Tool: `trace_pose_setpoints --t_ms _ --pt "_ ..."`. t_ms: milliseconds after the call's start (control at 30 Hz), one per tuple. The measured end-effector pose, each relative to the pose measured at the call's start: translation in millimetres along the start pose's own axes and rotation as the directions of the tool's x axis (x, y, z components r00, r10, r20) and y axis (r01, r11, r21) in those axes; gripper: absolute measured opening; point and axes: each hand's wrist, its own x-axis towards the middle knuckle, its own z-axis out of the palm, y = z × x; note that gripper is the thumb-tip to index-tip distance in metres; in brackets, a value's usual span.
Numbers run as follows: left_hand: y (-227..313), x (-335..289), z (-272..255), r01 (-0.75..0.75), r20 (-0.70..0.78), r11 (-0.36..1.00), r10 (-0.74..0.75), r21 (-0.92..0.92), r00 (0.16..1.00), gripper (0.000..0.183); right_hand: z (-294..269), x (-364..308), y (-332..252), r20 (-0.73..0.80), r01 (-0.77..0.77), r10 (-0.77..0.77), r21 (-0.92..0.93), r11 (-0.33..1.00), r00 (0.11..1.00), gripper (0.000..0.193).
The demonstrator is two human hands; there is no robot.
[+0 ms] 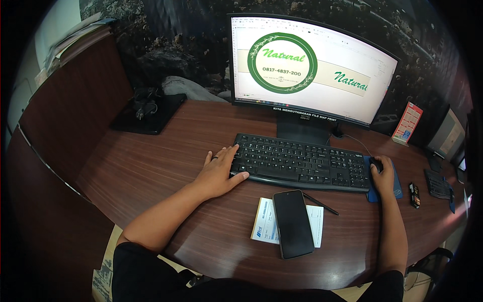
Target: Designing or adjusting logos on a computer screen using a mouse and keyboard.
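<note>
My left hand [220, 173] rests at the left end of a black keyboard [302, 163], fingers apart, with fingertips on its edge keys and the thumb along its front corner. At the keyboard's right end, my right hand [384, 176] is curved over a dark computer mouse [374, 162] on a blue mouse pad [397, 187]. Its palm and fingers cover most of the mouse. Behind the keyboard stands a wide monitor [327, 50], lit up with a round green-bordered label design and a beige banner beside it.
Nearer me, a dark-screened smartphone [293, 224] lies across a printed paper pad [262, 221], beside a black pen [322, 203]. A flat black device with coiled cable [146, 108] sits back left. Right are a small dark box [414, 195], a red desk calendar [408, 123] and another keyboard [438, 184].
</note>
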Motion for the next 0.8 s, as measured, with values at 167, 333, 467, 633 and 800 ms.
trace_pose_setpoints --t_ms 167,333,467,633,800 --pt "0.5 0.4 -0.1 -0.001 0.003 1.000 0.001 0.000 1.000 0.088 0.5 -0.4 0.6 -0.007 0.010 -0.010 -0.003 1.000 1.000 0.028" --pt "1.3 0.6 -0.6 0.009 0.006 1.000 -0.009 0.000 1.000 0.088 1.5 -0.2 2.4 -0.037 0.057 -0.058 -0.023 0.998 0.998 0.027" --pt "2.2 -0.1 -1.6 0.008 0.004 1.000 -0.007 -0.004 1.000 0.088 1.9 0.1 5.0 -0.028 0.052 -0.052 0.007 0.999 0.998 0.027" --pt "0.6 0.3 -0.2 0.000 -0.005 1.000 0.000 -0.003 1.000 0.088 1.8 -0.2 3.0 -0.032 0.041 -0.041 -0.009 0.999 0.999 0.028" --pt "0.6 0.6 -0.2 -0.003 -0.002 1.000 0.003 -0.008 1.000 0.088 2.2 -0.5 3.6 -0.041 0.045 -0.045 -0.017 0.999 0.998 0.028"
